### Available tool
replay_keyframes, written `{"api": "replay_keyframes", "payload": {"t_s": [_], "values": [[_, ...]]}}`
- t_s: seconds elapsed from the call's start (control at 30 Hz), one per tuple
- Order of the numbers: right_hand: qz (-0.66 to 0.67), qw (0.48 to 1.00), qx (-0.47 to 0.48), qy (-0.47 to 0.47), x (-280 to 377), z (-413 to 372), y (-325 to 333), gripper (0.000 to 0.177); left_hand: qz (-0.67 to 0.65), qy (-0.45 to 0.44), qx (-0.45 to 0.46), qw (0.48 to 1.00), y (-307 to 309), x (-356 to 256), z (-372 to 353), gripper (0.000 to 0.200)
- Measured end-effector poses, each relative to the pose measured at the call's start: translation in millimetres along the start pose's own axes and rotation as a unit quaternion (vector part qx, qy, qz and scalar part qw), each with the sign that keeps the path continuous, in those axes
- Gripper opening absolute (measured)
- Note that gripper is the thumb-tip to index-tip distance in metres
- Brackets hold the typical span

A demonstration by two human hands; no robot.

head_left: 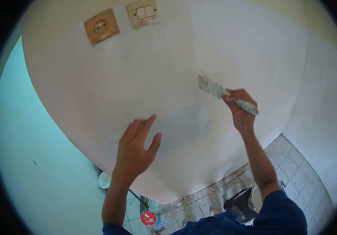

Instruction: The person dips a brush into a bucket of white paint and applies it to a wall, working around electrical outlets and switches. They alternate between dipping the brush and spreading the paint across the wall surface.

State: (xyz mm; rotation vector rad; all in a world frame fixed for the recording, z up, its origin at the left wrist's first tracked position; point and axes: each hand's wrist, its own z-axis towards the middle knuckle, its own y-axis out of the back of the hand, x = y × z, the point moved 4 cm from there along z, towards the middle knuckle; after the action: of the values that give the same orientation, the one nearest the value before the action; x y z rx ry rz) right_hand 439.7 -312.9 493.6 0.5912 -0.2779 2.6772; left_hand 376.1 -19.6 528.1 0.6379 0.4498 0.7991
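My right hand (240,105) grips a paintbrush (214,89) by its paint-spattered handle. The bristles, coated pale, point up and left at the white wall (156,74). My left hand (136,143) is raised in front of the wall with fingers and thumb apart, holding nothing. Between the two hands a greyish patch (188,126) shows on the wall, lower than the brush.
Above are a brownish wall socket (101,27) and a double light switch (145,13). Below, a bucket with a red lid (149,217), a white round container (104,179) and a black container (240,204) stand by the wall. The tiled floor (207,199) is paint-spotted.
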Motion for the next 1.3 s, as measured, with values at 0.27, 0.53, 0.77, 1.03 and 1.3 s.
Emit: {"api": "replay_keyframes", "payload": {"t_s": [0.27,0.53,0.77,1.03,1.3], "values": [[0.217,0.909,-0.195,-0.297,-58.7,-90.5,52.9,0.010,0.299,-0.123,-0.142,0.936,-38.6,-25.1,147.8,0.047],[0.186,0.909,-0.200,-0.314,-78.3,-96.6,90.6,0.011,0.371,-0.098,-0.172,0.907,-57.5,-20.1,192.1,0.047],[0.212,0.899,-0.218,-0.314,-88.5,-93.2,94.7,0.012,0.287,-0.153,-0.145,0.934,-69.6,-25.5,188.7,0.041],[0.234,0.888,-0.210,-0.336,-96.9,-105.2,95.0,0.013,0.326,-0.107,-0.197,0.918,-58.6,-15.2,199.5,0.039],[0.225,0.879,-0.219,-0.358,-100.9,-109.9,96.8,0.013,0.311,-0.159,-0.156,0.924,-65.7,-18.4,196.7,0.038]]}}
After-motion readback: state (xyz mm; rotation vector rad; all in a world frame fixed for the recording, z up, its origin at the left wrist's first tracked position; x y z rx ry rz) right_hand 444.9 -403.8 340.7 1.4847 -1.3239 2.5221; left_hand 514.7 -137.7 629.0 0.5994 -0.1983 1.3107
